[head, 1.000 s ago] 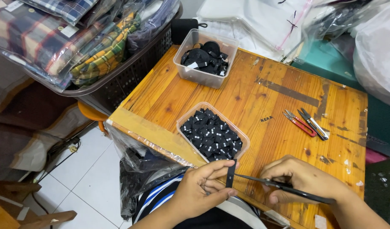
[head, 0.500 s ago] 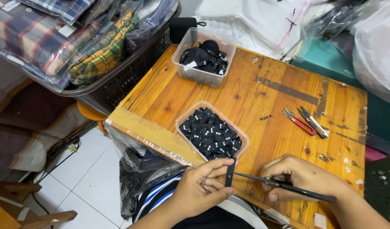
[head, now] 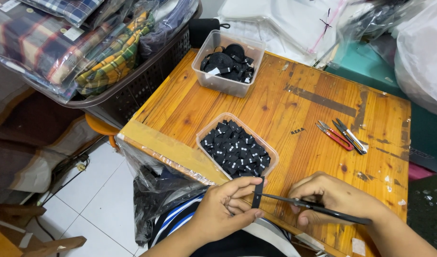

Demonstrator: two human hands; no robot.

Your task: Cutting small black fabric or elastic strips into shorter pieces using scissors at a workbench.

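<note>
Head view: right hand (head: 337,197) hides the scissors' (head: 294,203) handles; left hand (head: 225,209) pinches a black strip (head: 258,195).

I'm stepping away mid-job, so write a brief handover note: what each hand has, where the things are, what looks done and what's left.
Left hand: pinches a short black strip upright at the table's near edge.
Right hand: holds dark scissors, tips at the strip.
Near clear tub: full of small black cut pieces.
Far clear tub: holds black strip material.
Two thread snips lie unused at the right on the wooden table.
Done: many pieces sit in the near tub. Left: the held strip is uncut; material remains in the far tub.
</note>
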